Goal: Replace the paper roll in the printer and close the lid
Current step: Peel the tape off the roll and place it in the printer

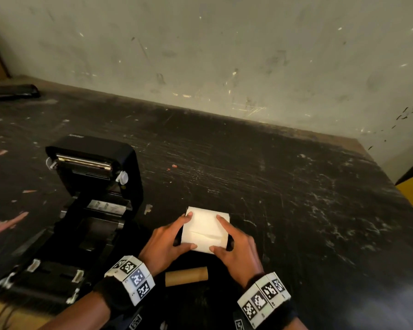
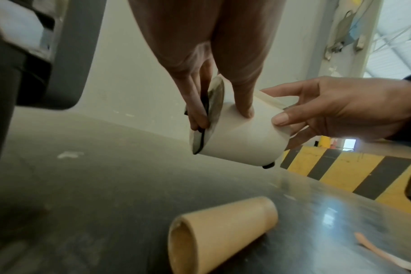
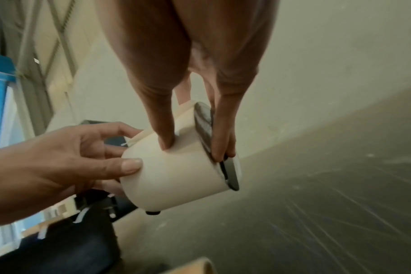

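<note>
A white paper roll (image 1: 204, 231) (image 2: 242, 140) (image 3: 176, 178) with dark discs on its ends is held just above the dark table. My left hand (image 1: 169, 241) (image 2: 211, 89) grips its left end, thumb on top and fingers against the disc. My right hand (image 1: 234, 246) (image 3: 195, 111) grips the right end the same way. The black printer (image 1: 86, 210) stands to the left with its lid (image 1: 91, 160) raised and its paper bay showing no roll. An empty brown cardboard core (image 1: 186, 276) (image 2: 221, 231) lies on the table near my wrists.
A scratched dark table (image 1: 272, 186) runs to a pale wall (image 1: 224, 55) behind. A dark flat object (image 1: 10, 91) lies at the far left. A yellow and black striped barrier (image 2: 340, 170) stands beyond the table's right edge.
</note>
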The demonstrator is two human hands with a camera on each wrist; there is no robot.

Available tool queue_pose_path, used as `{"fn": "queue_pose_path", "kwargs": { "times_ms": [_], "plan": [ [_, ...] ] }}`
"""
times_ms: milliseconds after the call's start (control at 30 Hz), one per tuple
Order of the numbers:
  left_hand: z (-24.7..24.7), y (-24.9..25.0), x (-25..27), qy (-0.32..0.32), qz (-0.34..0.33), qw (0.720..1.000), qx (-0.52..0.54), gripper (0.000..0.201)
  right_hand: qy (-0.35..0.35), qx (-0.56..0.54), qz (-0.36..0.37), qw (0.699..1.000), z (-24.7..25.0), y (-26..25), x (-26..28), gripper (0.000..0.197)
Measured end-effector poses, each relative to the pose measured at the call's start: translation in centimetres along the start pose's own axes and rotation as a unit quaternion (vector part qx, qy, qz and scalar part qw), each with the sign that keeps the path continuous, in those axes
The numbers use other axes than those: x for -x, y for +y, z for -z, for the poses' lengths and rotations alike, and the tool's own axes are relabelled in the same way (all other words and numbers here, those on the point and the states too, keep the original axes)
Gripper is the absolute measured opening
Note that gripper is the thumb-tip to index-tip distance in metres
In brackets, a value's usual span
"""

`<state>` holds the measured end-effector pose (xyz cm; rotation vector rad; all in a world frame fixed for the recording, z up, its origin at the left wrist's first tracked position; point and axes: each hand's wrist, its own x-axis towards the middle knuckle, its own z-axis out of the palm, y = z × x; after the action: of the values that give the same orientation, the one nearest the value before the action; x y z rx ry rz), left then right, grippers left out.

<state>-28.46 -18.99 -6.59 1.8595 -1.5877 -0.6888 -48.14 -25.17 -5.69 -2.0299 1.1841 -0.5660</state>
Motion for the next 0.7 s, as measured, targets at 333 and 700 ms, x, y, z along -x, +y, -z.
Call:
{"fn": "queue_pose_path", "kwargs": {
  "times_ms": [333,700],
  "plan": [
    [11.6,-2.7,7.4,0.089,-0.055,0.993,-0.056,0.075,0.025,-0.001,0.109,0.994,-5.5,-10.7,1.9,0.075],
    [22.3,-13.2,9.9,0.059,-0.059,0.988,-0.128,0.091,0.017,-0.023,0.102,0.994,-16.8,-20.4,-0.6,0.074]
  ]
}}
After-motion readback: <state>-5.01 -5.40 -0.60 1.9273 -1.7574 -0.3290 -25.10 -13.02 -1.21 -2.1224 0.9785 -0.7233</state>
